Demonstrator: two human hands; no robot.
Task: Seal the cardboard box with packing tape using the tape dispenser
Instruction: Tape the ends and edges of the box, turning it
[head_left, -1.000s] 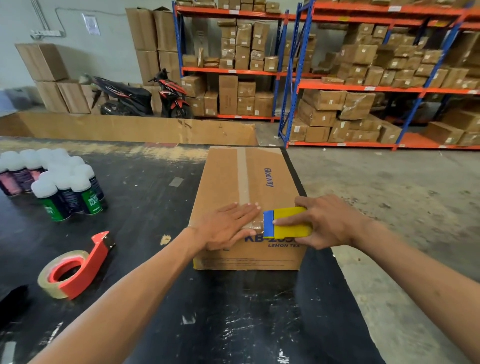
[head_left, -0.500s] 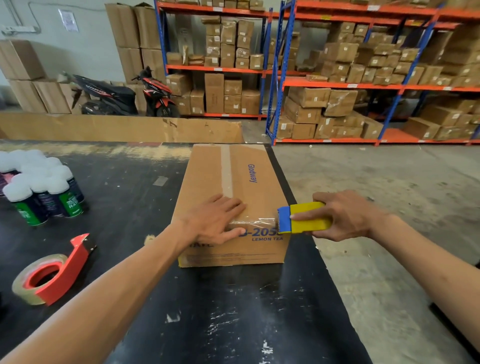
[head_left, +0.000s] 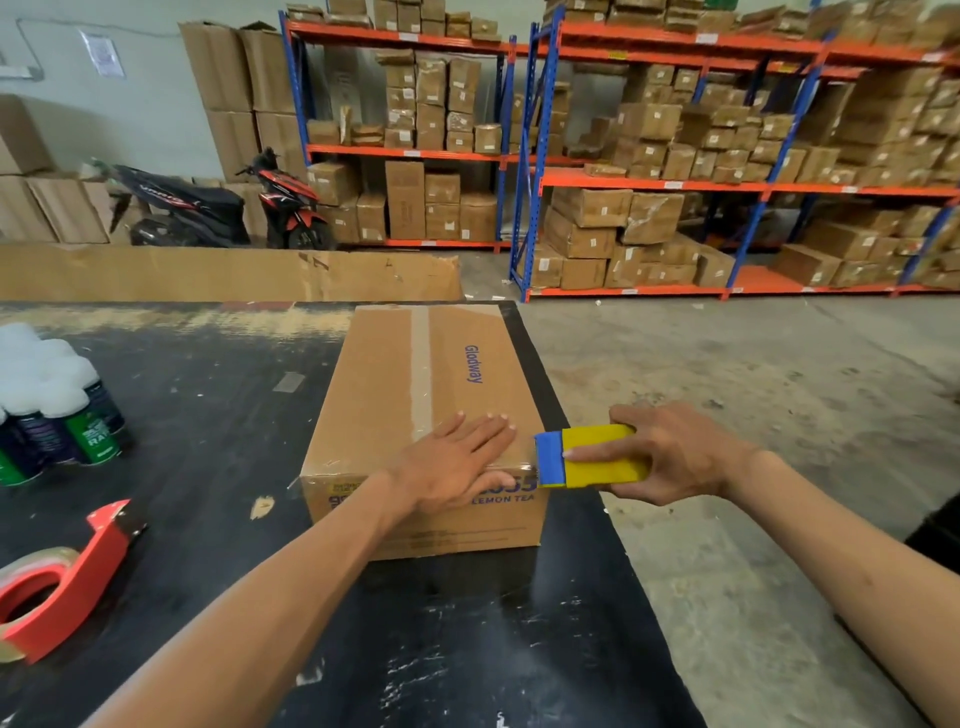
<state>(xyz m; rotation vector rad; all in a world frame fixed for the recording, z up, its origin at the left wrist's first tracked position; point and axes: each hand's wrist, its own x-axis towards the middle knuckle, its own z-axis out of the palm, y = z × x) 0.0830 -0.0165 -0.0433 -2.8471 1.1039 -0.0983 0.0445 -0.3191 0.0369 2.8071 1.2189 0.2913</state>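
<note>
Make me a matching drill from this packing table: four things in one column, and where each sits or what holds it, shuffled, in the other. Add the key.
Things
1. cardboard box
2. yellow and blue dispenser
3. red tape dispenser
4. white-capped bottles

Places
A. lying at the table's near left edge
B. gripped by the right hand
C. standing clustered at the far left
D. pressed under the flat left hand

Pairs: 1-D, 2-B, 3-A, 4-C

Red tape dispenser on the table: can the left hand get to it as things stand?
Probably yes. The red tape dispenser lies on the table to the left of the left hand, which rests flat on the cardboard box holding nothing; bare tabletop lies between them.
</note>
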